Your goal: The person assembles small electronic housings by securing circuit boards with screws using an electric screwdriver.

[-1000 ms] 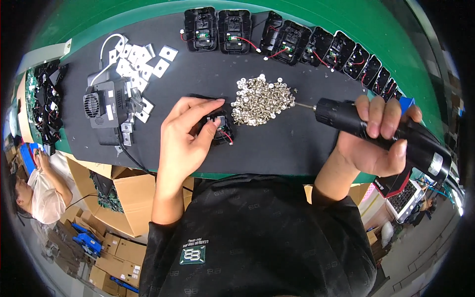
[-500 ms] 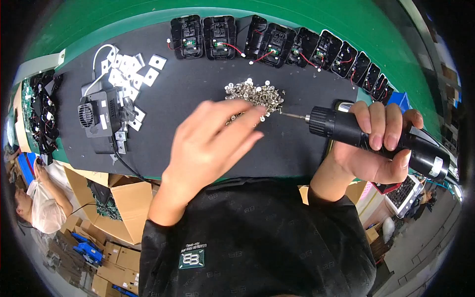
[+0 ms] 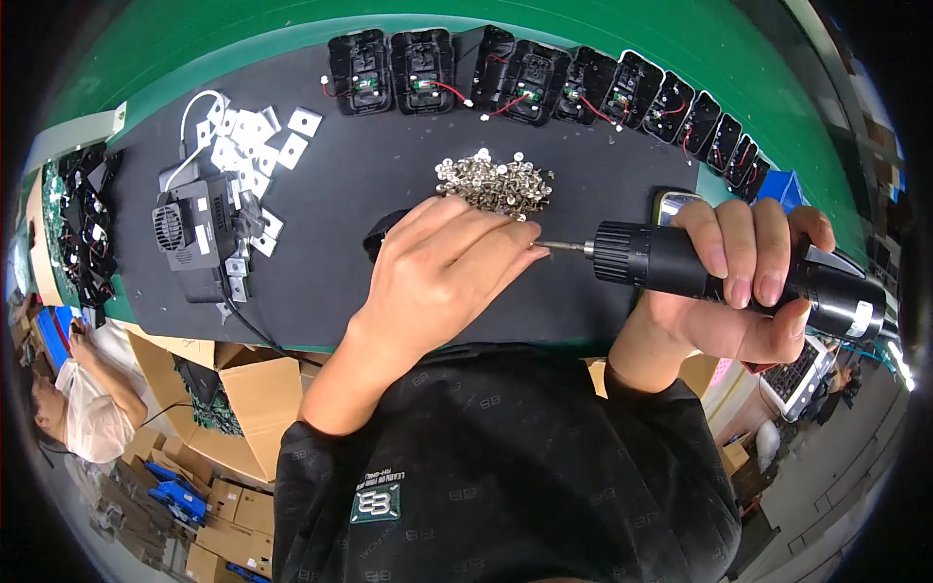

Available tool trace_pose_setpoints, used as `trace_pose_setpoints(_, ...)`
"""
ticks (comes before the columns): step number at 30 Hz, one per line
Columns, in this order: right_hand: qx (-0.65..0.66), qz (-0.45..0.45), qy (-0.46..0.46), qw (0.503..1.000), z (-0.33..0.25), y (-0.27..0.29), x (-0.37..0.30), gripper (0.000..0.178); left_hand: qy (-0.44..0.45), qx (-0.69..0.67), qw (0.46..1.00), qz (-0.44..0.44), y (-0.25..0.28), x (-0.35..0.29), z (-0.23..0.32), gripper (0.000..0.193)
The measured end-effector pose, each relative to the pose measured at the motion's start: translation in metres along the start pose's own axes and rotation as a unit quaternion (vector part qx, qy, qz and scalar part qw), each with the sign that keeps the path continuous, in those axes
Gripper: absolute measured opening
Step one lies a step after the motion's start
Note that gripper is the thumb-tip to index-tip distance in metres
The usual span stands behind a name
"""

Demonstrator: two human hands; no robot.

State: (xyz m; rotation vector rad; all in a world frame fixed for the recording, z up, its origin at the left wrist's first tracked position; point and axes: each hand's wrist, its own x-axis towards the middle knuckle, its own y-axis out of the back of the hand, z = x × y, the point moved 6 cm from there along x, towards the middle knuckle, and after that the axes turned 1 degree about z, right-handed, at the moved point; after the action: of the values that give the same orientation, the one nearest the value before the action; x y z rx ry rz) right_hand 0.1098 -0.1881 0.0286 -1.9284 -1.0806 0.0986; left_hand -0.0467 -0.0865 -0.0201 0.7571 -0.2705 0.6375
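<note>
The left hand (image 3: 442, 272) has just moved. A second ago it was on a small black plastic part (image 3: 377, 238). Then it reached over the heap of shiny silver metal screws (image 3: 505, 185). Now its fingertips are close together at the tip of the thin grey metal bit (image 3: 567, 247). I cannot tell if there is a screw between them. This means both hands now meet at the end of the bit, and the black part is no longer being held down.

The right hand (image 3: 743, 267) is wrapped around a fat black electric screwdriver (image 3: 632, 255). Its fingers curl over the top and its thumb is on the near side. The tool lies sideways, with its bit pointing left.

The black part is on the table with a dark grey cover (image 3: 321, 204). The left hand hides most of it, so only a dark edge peeks out. The screws are just past the left hand.

At the far side is a curved row of open black plastic shells with red wires (image 3: 437, 58). To the left are flat silver square plates with holes (image 3: 292, 151).
</note>
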Motion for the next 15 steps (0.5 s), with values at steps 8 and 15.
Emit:
trace_pose_setpoints(8,-0.023,-0.051,0.019,0.998,0.005,-0.017,-0.008,0.045,0.070,-0.054,0.996,-0.029,0.012,-0.008,-0.006,0.019)
trace_pose_setpoints(15,-0.018,-0.083,-0.001,0.996,0.011,-0.031,-0.010,0.046,0.057,-0.056,0.997,0.010,0.018,-0.019,-0.004,0.019)
